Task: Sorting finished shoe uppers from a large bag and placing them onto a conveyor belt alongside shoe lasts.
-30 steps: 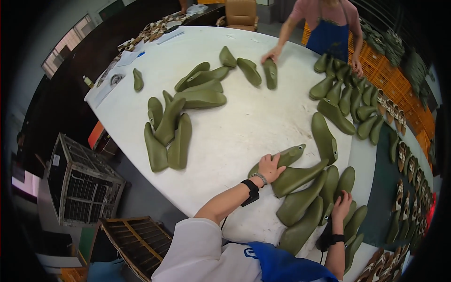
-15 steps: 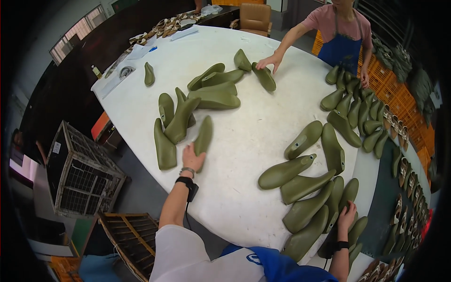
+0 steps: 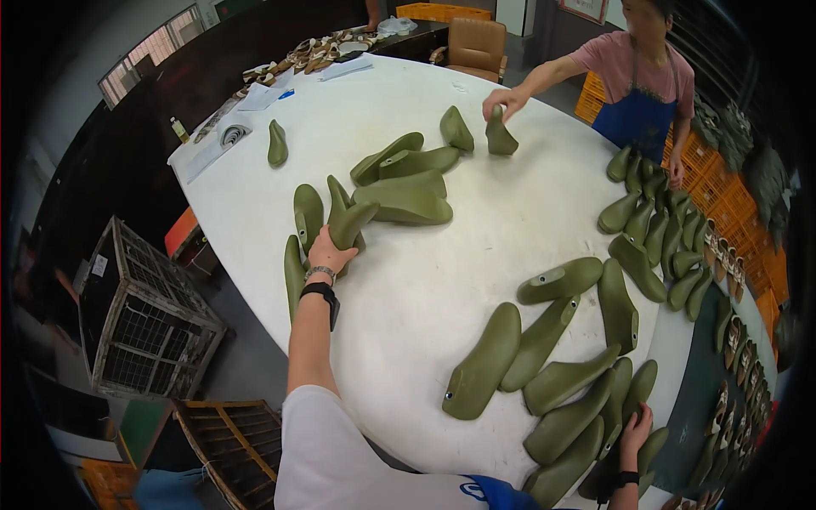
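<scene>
Green shoe lasts lie in several groups on a white table (image 3: 399,297). At the left group, my left hand (image 3: 330,253) is closed round the back end of a shoe last (image 3: 352,221), whose toe points away to the right. Other lasts, such as an upright-leaning last (image 3: 308,211), stand close about it. Low on the right, my right hand (image 3: 635,432) has its fingers curled against a shoe last (image 3: 641,384) at the edge of the near right group. A single last (image 3: 483,361) lies at the left side of that group.
Across the table a co-worker's hand (image 3: 505,104) holds a last (image 3: 501,138) upright. Rows of lasts (image 3: 654,223) and shoes (image 3: 738,327) line the right side. A wire cage (image 3: 153,314) and a wooden crate (image 3: 238,450) stand left of the table.
The last formerly under my left hand now lies with the near right group. My left hand has gone to another last on the left. The co-worker has tipped their last upright.
</scene>
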`<move>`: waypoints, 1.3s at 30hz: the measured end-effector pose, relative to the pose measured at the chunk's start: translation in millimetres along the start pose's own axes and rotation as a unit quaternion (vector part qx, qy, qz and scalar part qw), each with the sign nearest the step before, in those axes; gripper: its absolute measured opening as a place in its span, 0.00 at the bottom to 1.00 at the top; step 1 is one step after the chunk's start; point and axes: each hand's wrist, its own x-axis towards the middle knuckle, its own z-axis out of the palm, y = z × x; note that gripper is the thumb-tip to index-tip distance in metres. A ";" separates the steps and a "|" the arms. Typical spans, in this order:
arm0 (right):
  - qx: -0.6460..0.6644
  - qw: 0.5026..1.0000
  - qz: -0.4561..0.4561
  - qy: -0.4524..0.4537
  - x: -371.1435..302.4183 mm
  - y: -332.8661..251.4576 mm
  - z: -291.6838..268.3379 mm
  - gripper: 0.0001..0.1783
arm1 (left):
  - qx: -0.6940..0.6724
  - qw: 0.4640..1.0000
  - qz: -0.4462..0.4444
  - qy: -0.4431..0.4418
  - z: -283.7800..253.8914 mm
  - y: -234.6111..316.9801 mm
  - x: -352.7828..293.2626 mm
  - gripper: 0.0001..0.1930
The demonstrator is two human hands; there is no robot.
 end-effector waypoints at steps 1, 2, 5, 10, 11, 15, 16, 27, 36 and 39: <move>-0.023 1.000 0.007 -0.006 -0.2 -3.7 1.5 0.17 | 0.009 0.998 -0.061 -0.023 1.9 0.6 1.3 0.36; -0.026 1.000 0.003 -0.009 -0.6 -5.7 -2.0 0.17 | -0.002 0.998 -0.066 -0.017 4.9 9.0 -5.0 0.33; -0.033 0.999 0.011 -0.009 -0.7 -7.0 -7.4 0.16 | -0.123 0.972 -0.062 -0.189 6.3 69.0 -49.2 0.32; -0.039 0.999 0.003 -0.021 2.9 -9.6 -8.9 0.17 | -0.464 0.748 -0.048 -0.472 3.6 130.1 -78.2 0.19; -0.041 0.999 0.001 -0.018 4.5 -9.5 -9.7 0.17 | -0.448 0.816 -0.025 -0.366 13.7 115.1 -48.0 0.20; -0.033 0.999 0.001 -0.020 4.8 -9.4 -9.4 0.17 | -0.009 0.992 0.033 0.124 3.6 -3.5 82.2 0.27; -0.021 1.000 -0.001 -0.022 6.2 -13.1 -1.7 0.17 | 0.012 0.988 -0.013 0.154 5.5 -67.3 108.5 0.32; -0.034 0.999 0.017 -0.032 -0.8 -17.9 -12.2 0.16 | 0.039 0.996 -0.035 -0.073 28.2 -47.8 157.1 0.34; -0.060 0.997 0.041 -0.023 -5.2 -14.5 -19.0 0.16 | -0.086 0.960 0.158 -0.216 66.4 77.1 57.8 0.28; -0.055 0.997 0.039 -0.021 2.0 -20.0 -13.3 0.15 | -0.092 0.930 0.219 -0.281 72.5 129.8 -8.0 0.27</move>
